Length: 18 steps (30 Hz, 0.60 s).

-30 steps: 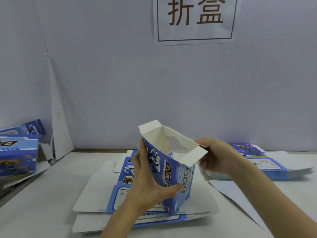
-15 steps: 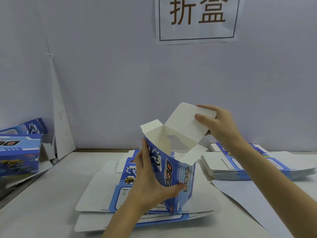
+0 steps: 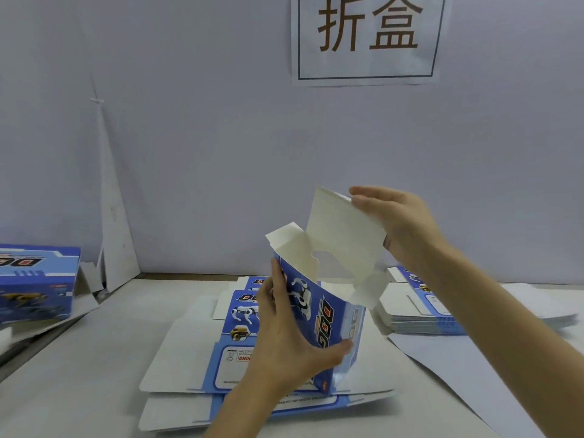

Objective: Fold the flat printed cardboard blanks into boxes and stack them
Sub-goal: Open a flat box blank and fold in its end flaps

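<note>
Lid flap (image 3: 343, 238) raised over open box (image 3: 319, 314)

Left hand (image 3: 284, 346) grips the upright box above the flat blanks (image 3: 186, 355) on the counter (image 3: 79, 393). Right hand (image 3: 404, 222) pinches the flap's top edge; the open mouth lies below and left of it.

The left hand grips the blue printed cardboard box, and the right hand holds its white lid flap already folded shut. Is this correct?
Not shut: the head view shows the white lid flap raised in the right hand, the blue printed cardboard box open.
</note>
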### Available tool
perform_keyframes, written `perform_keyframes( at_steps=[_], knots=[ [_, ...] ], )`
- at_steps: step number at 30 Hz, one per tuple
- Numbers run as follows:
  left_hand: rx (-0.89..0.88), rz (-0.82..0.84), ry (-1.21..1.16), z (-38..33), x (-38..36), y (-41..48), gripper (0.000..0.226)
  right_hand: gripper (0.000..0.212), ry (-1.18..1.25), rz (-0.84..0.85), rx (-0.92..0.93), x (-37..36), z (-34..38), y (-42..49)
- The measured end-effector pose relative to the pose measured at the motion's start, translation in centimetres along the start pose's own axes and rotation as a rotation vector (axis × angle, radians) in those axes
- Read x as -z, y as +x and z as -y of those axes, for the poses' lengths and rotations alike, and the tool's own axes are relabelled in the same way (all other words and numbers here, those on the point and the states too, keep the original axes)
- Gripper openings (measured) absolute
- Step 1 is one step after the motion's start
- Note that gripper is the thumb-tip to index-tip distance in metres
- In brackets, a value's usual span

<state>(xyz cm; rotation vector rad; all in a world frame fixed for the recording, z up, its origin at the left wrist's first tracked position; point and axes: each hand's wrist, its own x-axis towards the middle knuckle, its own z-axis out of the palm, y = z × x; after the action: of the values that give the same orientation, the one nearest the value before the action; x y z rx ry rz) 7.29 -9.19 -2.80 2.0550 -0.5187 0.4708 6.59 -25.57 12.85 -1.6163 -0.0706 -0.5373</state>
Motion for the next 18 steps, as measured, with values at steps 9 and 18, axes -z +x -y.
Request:
perform_keyframes(
  at_steps=[9, 18],
  knots=[
    [0.023, -0.021, -0.011, 0.3, -0.2, 0.1, 0.137, 0.018, -0.279, 0.004, 0.167, -0.5, 0.0, -0.1],
    [0.119, -0.211, -0.177, -0.7, 0.9, 0.1, 0.138, 0.039, -0.124, 0.035, 0.177, 0.5, 0.1, -1.1]
  ],
)
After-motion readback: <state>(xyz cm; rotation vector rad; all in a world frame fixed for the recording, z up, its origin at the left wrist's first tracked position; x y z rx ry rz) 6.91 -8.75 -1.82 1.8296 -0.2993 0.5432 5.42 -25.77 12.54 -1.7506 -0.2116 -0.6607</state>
